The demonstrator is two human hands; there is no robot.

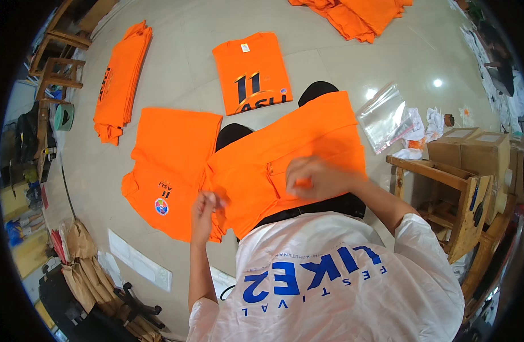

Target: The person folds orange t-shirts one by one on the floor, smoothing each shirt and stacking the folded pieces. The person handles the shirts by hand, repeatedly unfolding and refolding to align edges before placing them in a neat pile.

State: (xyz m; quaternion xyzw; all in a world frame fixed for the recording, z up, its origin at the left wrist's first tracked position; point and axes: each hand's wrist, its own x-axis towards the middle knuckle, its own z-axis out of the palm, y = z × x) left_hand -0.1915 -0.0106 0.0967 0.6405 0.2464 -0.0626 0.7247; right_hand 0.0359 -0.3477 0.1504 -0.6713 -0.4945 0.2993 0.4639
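An orange T-shirt (pixel 287 137) lies spread over my lap and legs, its collar opening and a small neck label facing up. Above it, blurred by motion, is my right hand (pixel 311 177) with curled fingers; whether they pinch any cloth cannot be made out. Close to the shirt's left edge is my left hand (pixel 207 206), fingers bent and the tips blurred. Left of my lap rests a stack of orange T-shirts (pixel 176 145), the top one bearing a chest print and a round emblem. Beyond my knees a folded orange T-shirt (pixel 253 55) lies flat, its large print showing.
More folded orange shirts (pixel 127 72) lie at far left, and an orange pile (pixel 360 17) at the top. Clear plastic bags (pixel 383 115) are on the tiled floor to the right. A wooden stool (pixel 433 175) and cardboard boxes (pixel 480 149) stand beside my right arm.
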